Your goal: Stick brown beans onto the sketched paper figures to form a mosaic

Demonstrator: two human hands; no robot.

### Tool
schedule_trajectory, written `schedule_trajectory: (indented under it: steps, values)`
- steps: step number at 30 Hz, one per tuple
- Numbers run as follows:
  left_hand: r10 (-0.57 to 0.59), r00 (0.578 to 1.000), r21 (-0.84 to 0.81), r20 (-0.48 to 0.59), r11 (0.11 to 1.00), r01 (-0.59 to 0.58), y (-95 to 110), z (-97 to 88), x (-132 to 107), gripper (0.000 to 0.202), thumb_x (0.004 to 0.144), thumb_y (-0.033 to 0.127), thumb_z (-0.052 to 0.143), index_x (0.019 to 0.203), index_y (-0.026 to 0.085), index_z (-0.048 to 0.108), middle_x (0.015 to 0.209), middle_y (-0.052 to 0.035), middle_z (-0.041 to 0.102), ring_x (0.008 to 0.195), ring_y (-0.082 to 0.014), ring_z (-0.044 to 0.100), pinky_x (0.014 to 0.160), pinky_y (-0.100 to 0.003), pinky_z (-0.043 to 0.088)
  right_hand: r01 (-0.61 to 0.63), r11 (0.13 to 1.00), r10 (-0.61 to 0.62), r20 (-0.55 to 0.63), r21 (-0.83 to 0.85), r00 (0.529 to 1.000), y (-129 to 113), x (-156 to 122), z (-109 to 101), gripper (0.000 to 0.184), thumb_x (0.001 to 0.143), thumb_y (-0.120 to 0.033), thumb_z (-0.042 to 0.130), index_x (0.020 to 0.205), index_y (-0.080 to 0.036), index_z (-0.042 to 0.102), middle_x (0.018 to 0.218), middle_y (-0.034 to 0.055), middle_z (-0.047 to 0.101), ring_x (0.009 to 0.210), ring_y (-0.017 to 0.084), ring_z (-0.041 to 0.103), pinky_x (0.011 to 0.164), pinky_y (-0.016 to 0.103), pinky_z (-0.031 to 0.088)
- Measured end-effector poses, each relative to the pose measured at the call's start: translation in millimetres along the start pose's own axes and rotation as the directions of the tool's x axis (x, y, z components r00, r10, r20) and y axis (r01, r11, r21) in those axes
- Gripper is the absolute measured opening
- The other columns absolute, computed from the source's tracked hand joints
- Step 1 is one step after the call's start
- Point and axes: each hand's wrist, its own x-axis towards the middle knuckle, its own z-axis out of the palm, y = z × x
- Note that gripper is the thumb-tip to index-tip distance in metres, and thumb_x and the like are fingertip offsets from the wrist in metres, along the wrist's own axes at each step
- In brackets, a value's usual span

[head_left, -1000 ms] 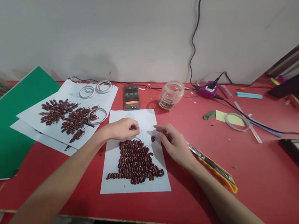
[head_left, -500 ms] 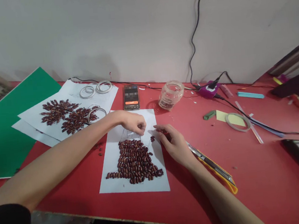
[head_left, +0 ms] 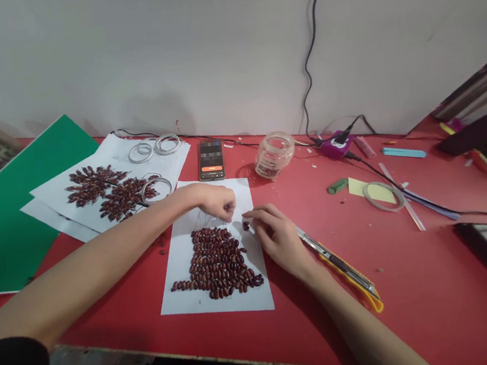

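Observation:
A white sheet (head_left: 172,295) lies before me with rows of dark red beans (head_left: 216,259) set over pencil lines. Resting on the top part of that sheet is my left hand (head_left: 219,201), its fingers curled closed; whatever they may hold is hidden. My right hand (head_left: 278,233) is at the sheet's right edge, fingers stretched out and thumb apart. Its index fingertip is just above a couple of loose beans (head_left: 246,226), and I see nothing gripped in it.
A yellow box cutter (head_left: 342,267) lies beside my right forearm. Behind the sheet are a phone (head_left: 211,161) and a glass jar (head_left: 274,156). Bean-covered papers (head_left: 58,186), tape rings (head_left: 166,144) and a green board (head_left: 11,228) are at left, a purple power adapter (head_left: 335,146) at right.
My right hand has shifted left over the sheet, its fingers straightening out toward the loose beans. My left hand stays in about the same place, still closed.

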Motion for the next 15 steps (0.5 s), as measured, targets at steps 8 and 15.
schedule_trajectory:
  steps: [8, 15]
  values:
    - [0.008, 1.0, 0.101, 0.023, 0.995, -0.01, 2.4, 0.5, 0.0, 0.014, 0.068, 0.014, 0.067, 0.056, 0.021, 0.068, 0.054, 0.0025, 0.063, 0.051, -0.013, 0.047, 0.054, -0.027, 0.032, 0.211, 0.936, -0.166, 0.178, -0.28, 0.97, -1.7, -4.2, 7.2, 0.041, 0.09, -0.006, 0.052, 0.119, -0.025, 0.075, 0.113, 0.0111, 0.062, 0.095, 0.026, 0.061, 0.08, 0.041, 0.053]
    - [0.003, 0.999, 0.198, 0.053, 0.98, -0.013, 6.4, -0.4, -3.3, 0.01, 0.074, 0.015, 0.065, 0.068, 0.018, 0.073, 0.058, 0.0026, 0.061, 0.053, -0.0122, 0.046, 0.055, -0.026, 0.031, 0.255, 0.879, -0.165, 0.245, -0.404, 0.955, -4.2, -2.6, 8.2, 0.044, 0.091, -0.004, 0.053, 0.125, -0.024, 0.073, 0.113, 0.0101, 0.063, 0.094, 0.025, 0.058, 0.076, 0.038, 0.049]
